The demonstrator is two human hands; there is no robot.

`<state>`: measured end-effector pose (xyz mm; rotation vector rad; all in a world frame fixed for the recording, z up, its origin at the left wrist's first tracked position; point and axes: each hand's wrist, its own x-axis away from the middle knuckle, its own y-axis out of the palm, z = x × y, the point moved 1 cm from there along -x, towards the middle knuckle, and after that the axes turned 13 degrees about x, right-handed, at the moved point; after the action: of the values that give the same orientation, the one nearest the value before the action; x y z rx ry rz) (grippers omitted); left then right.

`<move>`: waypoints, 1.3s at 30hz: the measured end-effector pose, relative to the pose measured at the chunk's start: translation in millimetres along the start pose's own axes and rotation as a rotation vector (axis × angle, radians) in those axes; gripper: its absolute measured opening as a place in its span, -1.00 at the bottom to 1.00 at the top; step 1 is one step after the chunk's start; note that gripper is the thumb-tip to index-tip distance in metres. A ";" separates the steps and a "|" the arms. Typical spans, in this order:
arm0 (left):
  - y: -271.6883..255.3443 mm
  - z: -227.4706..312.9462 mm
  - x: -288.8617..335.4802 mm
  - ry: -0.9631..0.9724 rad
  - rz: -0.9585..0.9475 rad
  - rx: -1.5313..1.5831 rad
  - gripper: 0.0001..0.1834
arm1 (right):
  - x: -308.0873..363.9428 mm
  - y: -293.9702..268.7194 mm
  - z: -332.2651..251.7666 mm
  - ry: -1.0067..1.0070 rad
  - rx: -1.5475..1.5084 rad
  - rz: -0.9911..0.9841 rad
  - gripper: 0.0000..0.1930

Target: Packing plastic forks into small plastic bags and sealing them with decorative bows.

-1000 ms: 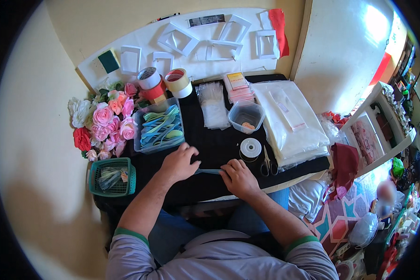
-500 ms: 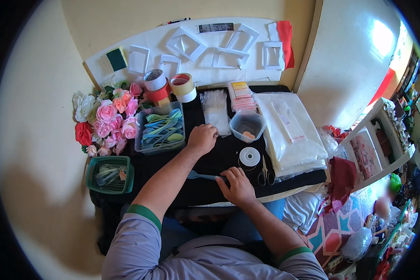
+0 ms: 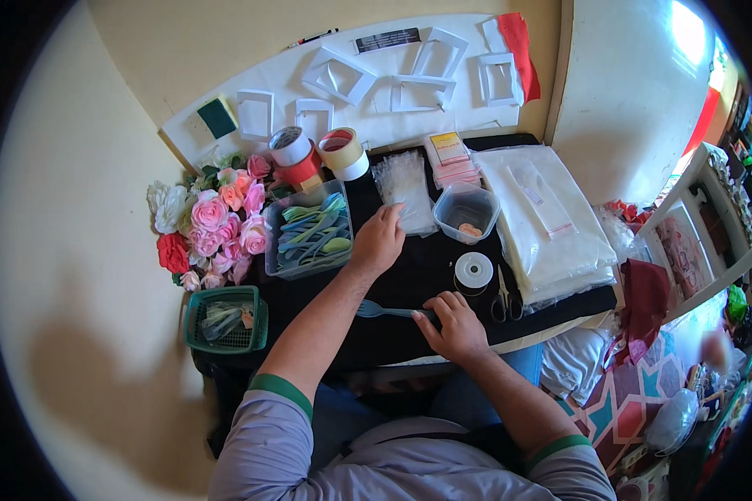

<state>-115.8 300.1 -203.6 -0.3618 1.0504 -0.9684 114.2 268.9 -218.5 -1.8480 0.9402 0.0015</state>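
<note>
My left grip (image 3: 378, 242) lies flat, fingers spread wide, holding nothing; its fingertips touch the small clear bags (image 3: 404, 189) just beyond it on the black bench (image 3: 409, 275). To its left, just beside it, stands the tub (image 3: 309, 235) of blue and green spoons. My right grip (image 3: 453, 324) is narrow, pinching the handle end of a blue spoon (image 3: 386, 311) that lies flat on the bench, bowl pointing left. Just beyond that grip sits a white reel (image 3: 474, 271), with scissors (image 3: 503, 297) to its right. Between the two grips is bare black cloth.
</note>
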 end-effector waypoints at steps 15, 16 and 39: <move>-38.2 55.0 42.2 -0.653 0.301 1.165 -0.86 | 1.6 -4.9 3.1 0.016 -0.088 0.021 -0.68; -42.0 62.2 47.9 -0.706 0.330 1.275 -0.86 | 1.8 -6.9 4.0 0.029 -0.193 0.017 -0.67; -112.1 110.4 140.4 -0.627 0.064 1.349 -0.59 | -11.4 -29.9 -67.3 0.298 -1.073 -0.247 -0.82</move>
<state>-55.7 104.1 -154.2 0.4749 -0.2693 -1.1818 97.6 228.4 -158.2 -3.0161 0.9846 0.0987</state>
